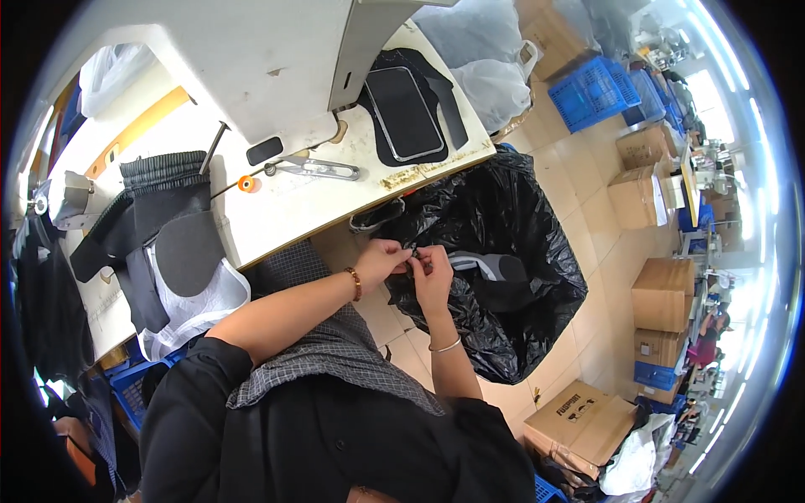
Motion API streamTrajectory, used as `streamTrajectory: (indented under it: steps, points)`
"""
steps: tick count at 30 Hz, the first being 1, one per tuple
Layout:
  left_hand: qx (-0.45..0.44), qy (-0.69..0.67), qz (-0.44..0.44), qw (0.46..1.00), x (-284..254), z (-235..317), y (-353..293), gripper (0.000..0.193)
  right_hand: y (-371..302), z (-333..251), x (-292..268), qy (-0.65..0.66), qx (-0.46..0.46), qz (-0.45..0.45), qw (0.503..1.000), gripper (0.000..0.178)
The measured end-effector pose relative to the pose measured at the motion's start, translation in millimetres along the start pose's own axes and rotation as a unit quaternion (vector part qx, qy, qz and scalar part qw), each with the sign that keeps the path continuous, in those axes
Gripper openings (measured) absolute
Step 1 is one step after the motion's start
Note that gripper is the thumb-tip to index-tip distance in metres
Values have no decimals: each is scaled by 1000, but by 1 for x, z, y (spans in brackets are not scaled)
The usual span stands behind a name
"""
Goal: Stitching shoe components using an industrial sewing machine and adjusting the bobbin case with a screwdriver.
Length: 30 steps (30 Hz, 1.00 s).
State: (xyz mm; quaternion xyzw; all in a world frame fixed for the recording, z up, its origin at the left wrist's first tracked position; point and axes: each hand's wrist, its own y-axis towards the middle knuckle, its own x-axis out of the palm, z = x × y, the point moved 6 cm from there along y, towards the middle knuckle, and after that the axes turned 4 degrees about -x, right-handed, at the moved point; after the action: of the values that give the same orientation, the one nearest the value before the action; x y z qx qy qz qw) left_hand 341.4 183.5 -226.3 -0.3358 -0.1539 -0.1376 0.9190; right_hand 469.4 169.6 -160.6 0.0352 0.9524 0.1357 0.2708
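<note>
My left hand (381, 261) and my right hand (433, 278) meet fingertip to fingertip, both closed in a pinch. Between them is something small and dark that I cannot make out. They are above the near left side of a large black plastic bag (537, 210), which gapes open beside the table. Inside the bag, just right of my right hand, lies a black and grey fabric piece (503, 281). A beaded bracelet (356, 285) circles my left wrist, and a thin bangle (445, 344) my right.
A sewing machine (251, 59) stands on the white worktable (293, 205). On the table are thread snips (323, 168), an orange spool (248, 184), a metal frame (404, 113) on black fabric and a dark fabric piece (189, 251). Cardboard boxes (579, 423) and a blue crate (593, 92) stand rightward.
</note>
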Motion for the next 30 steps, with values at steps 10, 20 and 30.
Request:
streamTrajectory:
  steps: [10, 20, 30]
  points:
    - [-29, 43, 37, 998, -4, 4, 6, 16, 6, -3, 8, -5, -19, -58, 998, 16]
    - [279, 367, 132, 878, 5, 30, -23, 10, -7, 45, 27, 357, 325, -17, 876, 11]
    - [-5, 48, 185, 981, -11, 29, -33, 32, 4, -54, -9, 611, 308, -77, 725, 27]
